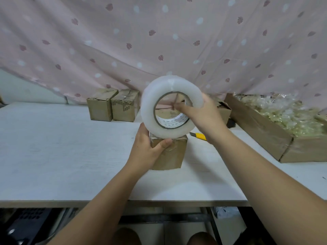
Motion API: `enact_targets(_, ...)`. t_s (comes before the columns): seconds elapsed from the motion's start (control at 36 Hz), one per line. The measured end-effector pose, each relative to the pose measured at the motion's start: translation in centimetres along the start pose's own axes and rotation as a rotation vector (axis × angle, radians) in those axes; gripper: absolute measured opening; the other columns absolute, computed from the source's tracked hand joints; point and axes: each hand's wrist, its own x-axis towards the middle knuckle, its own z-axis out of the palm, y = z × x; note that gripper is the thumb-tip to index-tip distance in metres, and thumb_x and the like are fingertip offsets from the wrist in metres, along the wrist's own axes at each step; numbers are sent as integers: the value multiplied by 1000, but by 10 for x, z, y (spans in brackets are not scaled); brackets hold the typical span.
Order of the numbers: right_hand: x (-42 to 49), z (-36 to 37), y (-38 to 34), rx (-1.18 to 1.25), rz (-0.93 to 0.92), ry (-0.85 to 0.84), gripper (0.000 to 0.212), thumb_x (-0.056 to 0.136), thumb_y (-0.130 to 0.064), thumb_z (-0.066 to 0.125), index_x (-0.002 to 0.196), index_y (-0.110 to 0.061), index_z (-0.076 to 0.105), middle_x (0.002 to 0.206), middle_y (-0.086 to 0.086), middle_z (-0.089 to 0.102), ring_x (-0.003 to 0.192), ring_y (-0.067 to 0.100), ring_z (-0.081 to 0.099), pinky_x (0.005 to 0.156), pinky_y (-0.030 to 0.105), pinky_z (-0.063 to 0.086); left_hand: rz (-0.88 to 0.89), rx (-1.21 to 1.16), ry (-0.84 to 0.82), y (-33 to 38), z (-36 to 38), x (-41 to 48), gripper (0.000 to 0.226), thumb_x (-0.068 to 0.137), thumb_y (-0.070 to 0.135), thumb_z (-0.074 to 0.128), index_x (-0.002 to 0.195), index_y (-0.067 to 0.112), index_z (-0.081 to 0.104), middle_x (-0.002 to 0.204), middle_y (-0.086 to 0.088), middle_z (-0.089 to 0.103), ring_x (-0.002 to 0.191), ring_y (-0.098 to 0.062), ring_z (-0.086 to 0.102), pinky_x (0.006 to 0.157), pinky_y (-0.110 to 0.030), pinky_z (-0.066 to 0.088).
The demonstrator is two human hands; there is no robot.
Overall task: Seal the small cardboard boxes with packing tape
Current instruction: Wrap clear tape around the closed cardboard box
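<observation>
Both curled: left grip (149, 149), right grip (203, 117)

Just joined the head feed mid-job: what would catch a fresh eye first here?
The big white tape roll, held up at centre by the right hand with fingers through its core. Just below it the left hand grips a small cardboard box on the white table. Two more boxes stand at the back left, and a yellow knife lies right of the held box.
</observation>
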Motion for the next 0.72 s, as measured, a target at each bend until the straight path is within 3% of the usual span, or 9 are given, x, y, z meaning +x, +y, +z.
enact_targets(0.08,-11,4,11,101,87,-102,22,79,-22,77,95,-27,63,85,-2,66,78,9,61,71,30,48,23,7,-5,-2,-2,-1,64,66,56,69,119,40,37,119,24,48,113,6,47,92,-13,38)
enact_targets(0.17,-19,4,17,108,166,-164,24,82,-25,75,101,-15,65,102,15,68,83,15,61,75,36,49,47,37,-2,-4,-5,-1,64,67,48,70,121,39,37,118,27,48,109,14,46,84,-1,34)
enact_targets(0.25,-17,1,17,69,178,-142,13,83,-23,72,91,-16,67,102,15,69,84,18,61,82,45,53,56,37,0,-7,-6,-1,64,66,49,72,119,43,38,118,29,48,113,9,48,89,-11,40)
enact_targets(0.33,-14,-2,14,65,196,-132,7,80,-19,72,83,-16,66,84,13,66,79,20,59,74,42,53,69,34,-3,-7,-7,-1,60,67,49,72,116,49,37,117,32,47,115,4,49,93,-21,44)
enact_targets(0.47,-12,-4,11,121,232,-101,8,82,-10,69,79,-15,63,78,5,63,71,18,59,68,33,55,131,56,14,-5,-8,-3,54,74,46,69,115,56,36,118,39,44,116,15,42,87,-13,40)
enact_targets(0.61,-9,-19,16,242,336,-34,9,85,-5,63,87,-13,61,80,8,66,67,19,64,56,28,58,174,87,15,-9,-7,-4,57,76,45,67,126,24,50,136,19,43,124,3,41,96,-26,45)
enact_targets(0.72,-10,-27,18,252,313,-8,13,84,-1,63,90,-12,61,80,7,66,65,18,65,50,24,54,186,111,27,-10,-6,-4,61,75,52,66,127,24,50,137,19,42,125,6,39,96,-24,44)
